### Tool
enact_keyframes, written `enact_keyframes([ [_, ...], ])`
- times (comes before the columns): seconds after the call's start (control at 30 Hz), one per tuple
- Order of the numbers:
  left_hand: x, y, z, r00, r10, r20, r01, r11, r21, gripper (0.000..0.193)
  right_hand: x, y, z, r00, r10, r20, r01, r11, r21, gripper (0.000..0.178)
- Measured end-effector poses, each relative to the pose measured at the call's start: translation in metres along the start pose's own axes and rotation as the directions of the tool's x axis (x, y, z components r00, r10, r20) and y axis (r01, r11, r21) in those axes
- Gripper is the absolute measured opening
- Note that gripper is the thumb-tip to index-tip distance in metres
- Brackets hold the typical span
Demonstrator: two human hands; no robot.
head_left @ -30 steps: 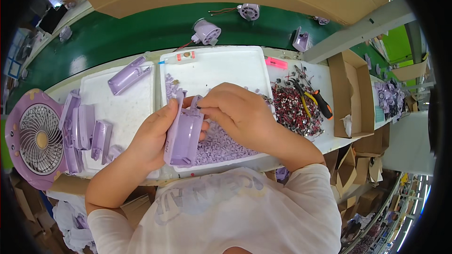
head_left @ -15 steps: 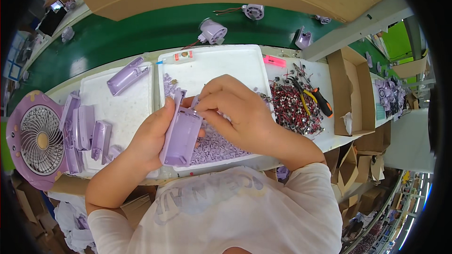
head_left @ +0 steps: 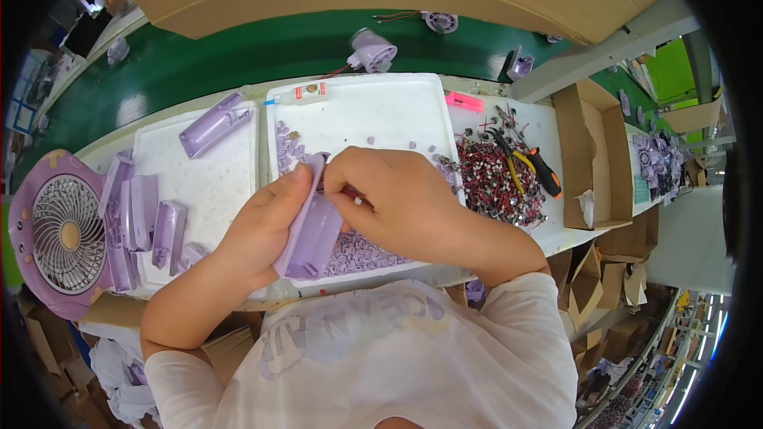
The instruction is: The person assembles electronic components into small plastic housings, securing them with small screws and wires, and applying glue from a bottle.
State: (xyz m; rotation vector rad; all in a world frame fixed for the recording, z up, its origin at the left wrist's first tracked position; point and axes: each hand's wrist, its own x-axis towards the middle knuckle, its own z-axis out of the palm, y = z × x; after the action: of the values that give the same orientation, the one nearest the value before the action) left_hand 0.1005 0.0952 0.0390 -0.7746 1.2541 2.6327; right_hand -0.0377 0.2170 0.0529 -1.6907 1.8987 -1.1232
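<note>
My left hand [head_left: 262,226] grips a long, hollow lilac plastic housing [head_left: 312,240], tilted over the white foam tray in front of me. At the housing's upper end, my right hand [head_left: 397,197] has its fingers curled and pinched together. Whatever the pinch holds is hidden behind those fingers. Under both hands, many small lilac plastic pieces [head_left: 362,257] lie heaped in the white tray [head_left: 381,115]. A few single pieces are scattered farther back in it. More lilac housings [head_left: 141,213] stand in the left tray, and another housing [head_left: 213,127] lies at its back.
A lilac fan [head_left: 70,235] stands far left. A glue-like bottle [head_left: 302,95] lies at the tray's back edge. To the right are a heap of small wired parts [head_left: 497,191], yellow-handled pliers [head_left: 522,163] and a cardboard box [head_left: 592,159]. Behind, a green belt [head_left: 238,52] carries lilac motor units [head_left: 373,52].
My right hand has curled in tighter over the housing's upper end, and the housing has turned more on its side. The motor units on the green belt have shifted right.
</note>
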Motion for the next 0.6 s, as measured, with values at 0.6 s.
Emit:
enact_keyframes([
  [0.6,0.01,0.006,0.015,0.969,0.05,-0.24,-0.071,0.994,-0.078,0.047,0.011,0.012,0.022,0.975,-0.189,-0.118,0.165,0.968,-0.188,0.016],
])
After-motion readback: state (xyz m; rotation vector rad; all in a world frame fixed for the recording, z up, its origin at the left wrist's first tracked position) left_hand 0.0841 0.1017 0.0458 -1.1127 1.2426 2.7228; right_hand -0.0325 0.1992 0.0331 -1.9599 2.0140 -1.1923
